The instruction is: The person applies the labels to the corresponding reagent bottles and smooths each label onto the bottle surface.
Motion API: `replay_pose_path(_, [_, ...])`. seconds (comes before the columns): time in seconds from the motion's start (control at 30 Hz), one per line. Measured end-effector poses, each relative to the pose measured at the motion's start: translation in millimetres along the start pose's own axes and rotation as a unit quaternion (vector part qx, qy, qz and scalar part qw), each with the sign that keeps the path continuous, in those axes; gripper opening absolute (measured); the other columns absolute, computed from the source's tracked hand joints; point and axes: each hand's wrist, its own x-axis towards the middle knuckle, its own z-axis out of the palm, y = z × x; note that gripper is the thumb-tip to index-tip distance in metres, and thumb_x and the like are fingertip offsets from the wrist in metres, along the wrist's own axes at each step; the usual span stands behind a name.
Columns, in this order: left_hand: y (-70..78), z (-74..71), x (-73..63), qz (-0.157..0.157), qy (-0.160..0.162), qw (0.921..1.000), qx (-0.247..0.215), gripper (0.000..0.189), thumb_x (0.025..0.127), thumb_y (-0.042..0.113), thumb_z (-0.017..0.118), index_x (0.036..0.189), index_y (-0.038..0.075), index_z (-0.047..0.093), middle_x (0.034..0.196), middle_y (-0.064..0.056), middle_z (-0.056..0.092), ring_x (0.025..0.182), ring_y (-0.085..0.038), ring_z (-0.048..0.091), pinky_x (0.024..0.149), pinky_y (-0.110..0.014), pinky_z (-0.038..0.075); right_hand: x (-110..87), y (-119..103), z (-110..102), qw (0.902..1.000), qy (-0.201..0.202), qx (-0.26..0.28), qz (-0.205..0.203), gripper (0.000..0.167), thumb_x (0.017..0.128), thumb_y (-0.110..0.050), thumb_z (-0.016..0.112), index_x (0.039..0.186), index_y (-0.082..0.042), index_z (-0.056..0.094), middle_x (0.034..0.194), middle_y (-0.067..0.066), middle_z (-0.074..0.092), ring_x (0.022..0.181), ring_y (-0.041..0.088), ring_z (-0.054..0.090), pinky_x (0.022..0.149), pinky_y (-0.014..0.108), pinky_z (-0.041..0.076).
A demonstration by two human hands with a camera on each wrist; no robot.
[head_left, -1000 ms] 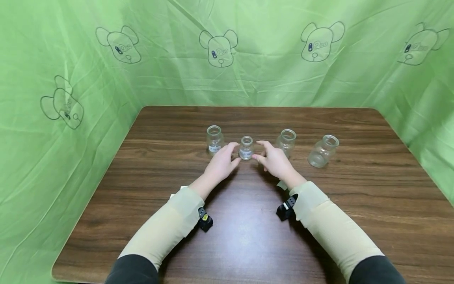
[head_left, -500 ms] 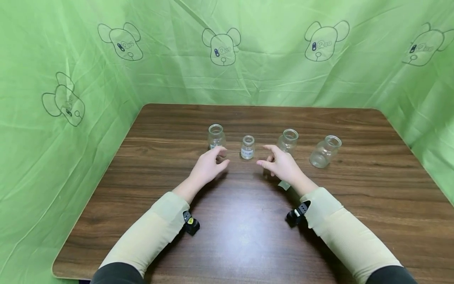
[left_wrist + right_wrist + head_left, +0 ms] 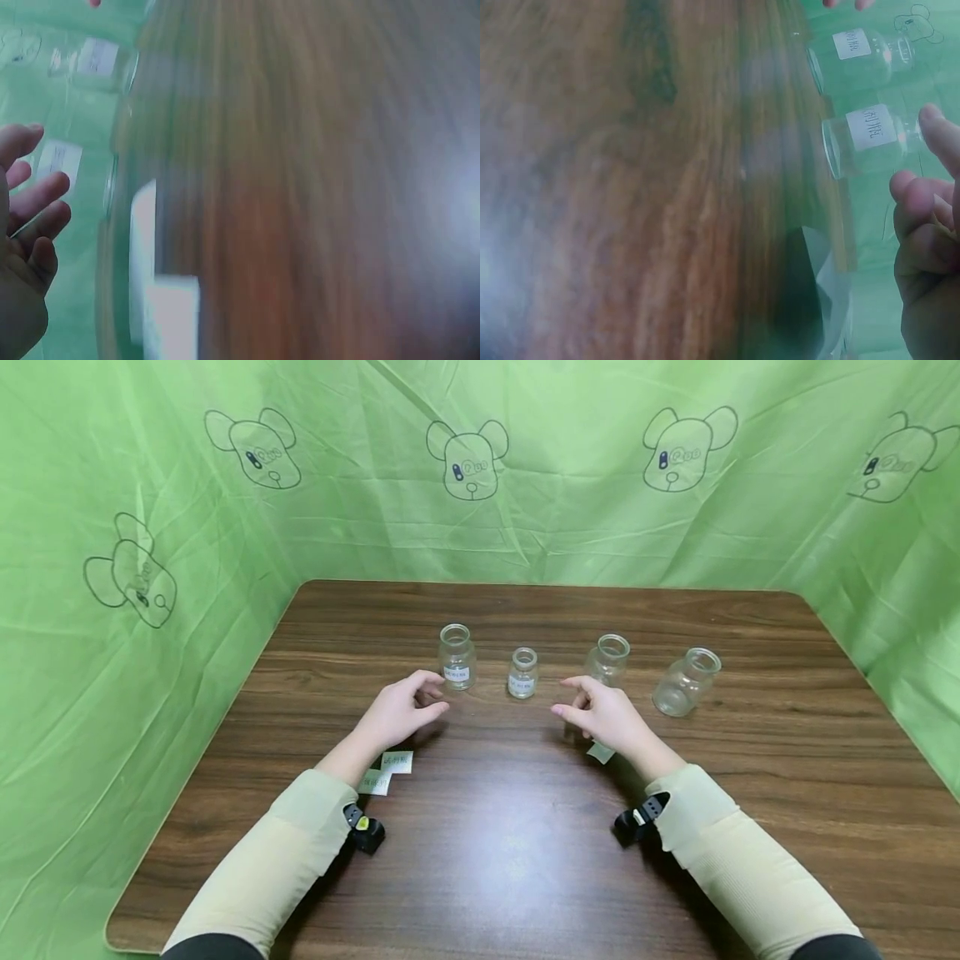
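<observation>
In the head view my left hand (image 3: 396, 710) is over the table, fingers loosely bent and holding nothing, just short of a clear glass jar (image 3: 457, 662) with a white label. A smaller labelled glass jar (image 3: 522, 674) stands upright between my two hands. My right hand (image 3: 602, 714), also holding nothing, hovers right of it with thumb and fingers apart. Behind that hand is another clear jar (image 3: 609, 658), its lower part hidden. The right wrist view shows the labels (image 3: 871, 127) of two jars beyond my right fingers.
A further glass jar (image 3: 686, 682) stands at the right. Two white paper slips (image 3: 397, 762) with printed characters lie beside my left wrist. A pale slip (image 3: 601, 752) lies under my right hand. Green cloth (image 3: 555, 527) hangs behind the brown table (image 3: 495, 860).
My left hand has drawn away leftward from the small jar, uncovering the left jar's label and the paper slips. My right hand has moved slightly right and back. The jars stay put.
</observation>
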Motion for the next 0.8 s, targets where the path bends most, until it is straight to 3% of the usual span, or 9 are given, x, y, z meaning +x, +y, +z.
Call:
replay_pose_path(0.23, [-18.8, -12.9, -13.4, -0.020, -0.028, 0.9994, -0.002, 0.040, 0.085, 0.032, 0.068, 0.119, 0.013, 0.058, 0.098, 0.006, 0.067, 0.082, -0.013, 0.058, 0.072, -0.035, 0.045, -1.5, 5, 0, 1.0000, -0.009, 0.003, -0.002, 0.054, 0.086, -0.040, 0.065, 0.125, -0.004, 0.054, 0.073, -0.001, 0.058, 0.049, 0.013, 0.055, 0.049, 0.031, 0.047])
replay_pose_path(0.37, [-25.6, -19.3, -19.4, -0.019, -0.043, 0.9989, 0.002, 0.041, 0.084, 0.034, 0.069, 0.119, 0.015, 0.059, 0.098, 0.007, 0.066, 0.087, -0.014, 0.057, 0.077, -0.037, 0.045, -3.9, 8, -2, 1.0000, -0.008, 0.005, -0.003, 0.051, 0.087, -0.038, 0.065, 0.124, -0.005, 0.055, 0.073, -0.001, 0.059, 0.048, 0.014, 0.055, 0.049, 0.031, 0.047])
replay_pose_path(0.6, [-36.7, -24.2, -32.2, 0.028, -0.083, 0.9959, 0.020, 0.040, 0.075, 0.033, 0.078, 0.109, 0.016, 0.064, 0.092, 0.008, 0.062, 0.089, -0.015, 0.049, 0.079, -0.036, 0.041, -7.6, 14, -6, 0.9999, -0.009, 0.007, -0.004, 0.051, 0.087, -0.042, 0.064, 0.121, -0.005, 0.057, 0.072, -0.002, 0.060, 0.048, 0.013, 0.055, 0.049, 0.030, 0.047])
replay_pose_path(0.8, [-40.7, -28.2, -43.7, 0.065, -0.139, 0.9874, 0.040, 0.040, 0.074, 0.032, 0.079, 0.107, 0.016, 0.063, 0.092, 0.008, 0.058, 0.090, -0.015, 0.047, 0.079, -0.035, 0.039, -8.5, 15, -7, 0.9998, -0.016, 0.015, -0.005, 0.047, 0.088, -0.039, 0.064, 0.119, -0.005, 0.058, 0.072, -0.002, 0.059, 0.049, 0.013, 0.055, 0.050, 0.030, 0.047])
